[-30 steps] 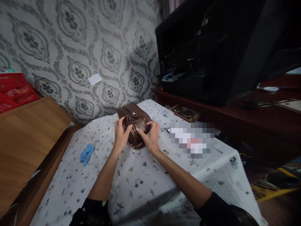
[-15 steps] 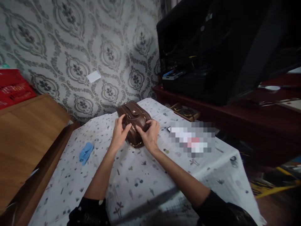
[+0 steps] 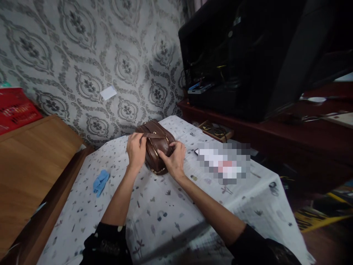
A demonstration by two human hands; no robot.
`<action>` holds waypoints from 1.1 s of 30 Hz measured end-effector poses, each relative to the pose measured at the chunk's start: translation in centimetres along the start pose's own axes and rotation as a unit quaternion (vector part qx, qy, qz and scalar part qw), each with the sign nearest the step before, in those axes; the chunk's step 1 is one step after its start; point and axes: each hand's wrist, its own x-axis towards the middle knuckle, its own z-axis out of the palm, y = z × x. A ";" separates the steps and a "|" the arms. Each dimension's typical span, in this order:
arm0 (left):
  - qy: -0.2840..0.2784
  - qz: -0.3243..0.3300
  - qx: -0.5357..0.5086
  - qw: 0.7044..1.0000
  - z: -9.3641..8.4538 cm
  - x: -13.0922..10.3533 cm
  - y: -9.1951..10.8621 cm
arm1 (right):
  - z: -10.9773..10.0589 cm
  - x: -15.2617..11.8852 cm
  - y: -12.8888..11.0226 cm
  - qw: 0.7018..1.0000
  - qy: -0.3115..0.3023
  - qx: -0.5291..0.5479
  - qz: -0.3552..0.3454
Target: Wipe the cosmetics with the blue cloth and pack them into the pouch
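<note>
A brown leather handbag [image 3: 159, 142] with gold-coloured zips and studs lies on the patterned white cloth [image 3: 154, 221]. On its left, my left hand [image 3: 136, 150] is closed around the end of the bag's strap or flap [image 3: 150, 135], which is drawn out to the left; the fingertips are partly hidden. My right hand [image 3: 175, 159] grips the right side of the bag, thumb on the near upper face and fingers around the far side. A zip runs along the top between the two hands.
A crumpled blue cloth [image 3: 100, 182] lies to the left. At the right sits a pixelated object [image 3: 220, 162], with a wooden tray [image 3: 217, 132] beyond it. A wooden panel [image 3: 35, 154] borders the left, and a large black television-like case [image 3: 234, 66] the right. Behind is a patterned wall [image 3: 124, 66].
My left hand has moved slightly left and turned over, pulling the strap or flap across to the left. The right hand keeps its hold on the bag. The view has shifted slightly.
</note>
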 end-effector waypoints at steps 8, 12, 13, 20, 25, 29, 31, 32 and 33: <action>-0.013 0.012 -0.018 1.000 -0.3 -0.2 1.1 | -0.2 0.1 -0.4 1.000 -0.002 -0.002 0.012; -0.026 0.029 -0.013 0.999 -0.7 -1.1 1.6 | -0.2 0.1 -0.6 1.000 0.002 0.004 0.014; -0.028 0.033 -0.011 0.999 -0.7 -1.4 1.7 | -0.3 0.1 -0.6 1.000 0.003 0.007 0.014; -0.012 0.087 0.003 0.996 -0.3 -3.8 1.9 | -0.5 0.1 -0.4 0.999 -0.001 0.031 0.004; 0.012 0.132 0.008 0.991 0.0 -4.7 1.7 | -0.5 -0.1 -0.2 1.000 -0.014 0.026 0.003; 0.014 0.165 0.020 0.986 0.2 -5.4 1.6 | -0.4 -0.2 -0.1 1.000 -0.017 0.014 0.001; 0.003 0.170 0.029 0.985 0.2 -5.7 1.4 | -0.3 -0.3 -0.1 1.000 -0.017 0.009 -0.001; -0.004 0.170 0.034 0.985 0.1 -5.8 1.3 | -0.3 -0.3 -0.1 1.000 -0.018 0.008 -0.002; -0.011 0.168 0.039 0.985 0.1 -5.8 1.3 | -0.3 -0.3 0.0 1.000 -0.019 0.009 -0.002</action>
